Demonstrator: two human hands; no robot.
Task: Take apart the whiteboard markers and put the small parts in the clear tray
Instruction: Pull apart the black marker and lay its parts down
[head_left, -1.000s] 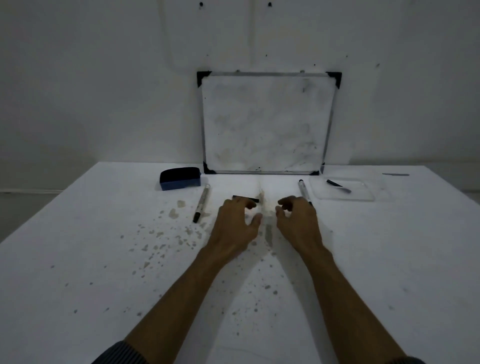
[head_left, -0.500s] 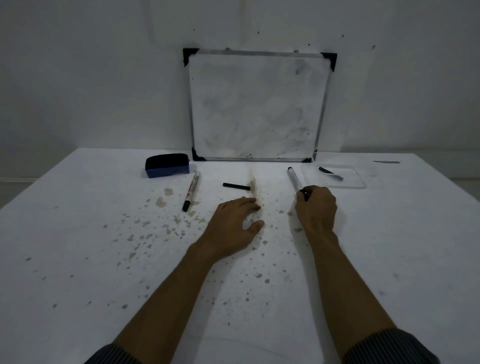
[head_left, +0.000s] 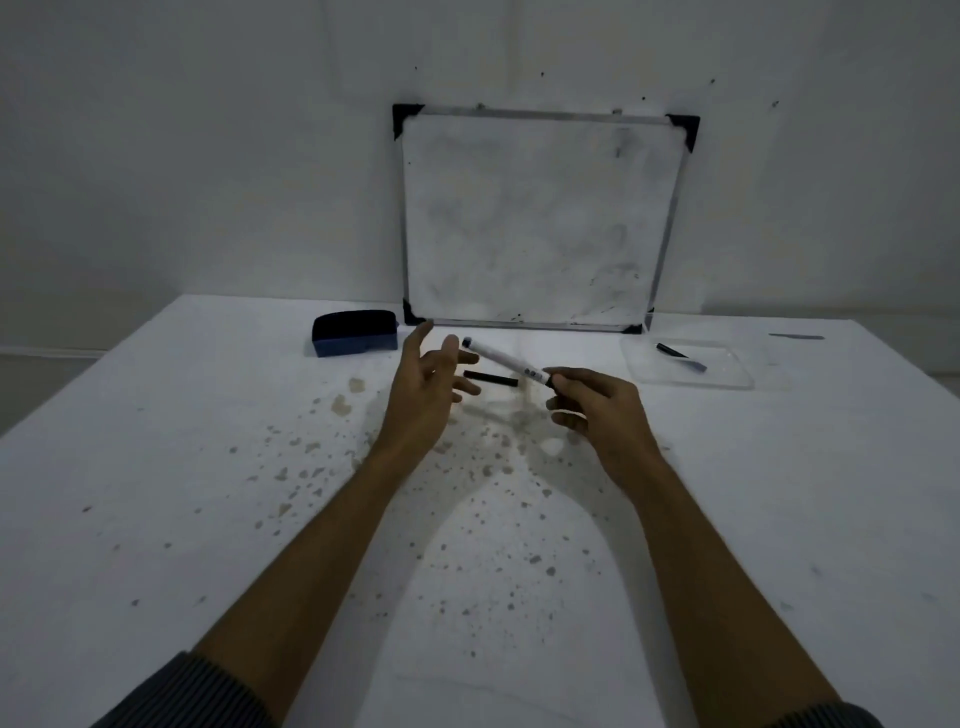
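Left hand (head_left: 423, 387) spread wide, fingers just short of the free end of a slim white cylindrical marker (head_left: 506, 359). Right hand (head_left: 597, 405) pinched around its dark near end. Clear shallow plastic tray (head_left: 737, 382) well beyond the right hand. Short black stick-like part (head_left: 491, 379) between both hands.

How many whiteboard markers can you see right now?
1. The marker is held in the right hand, lifted above the table. The left hand may be hiding another behind it.
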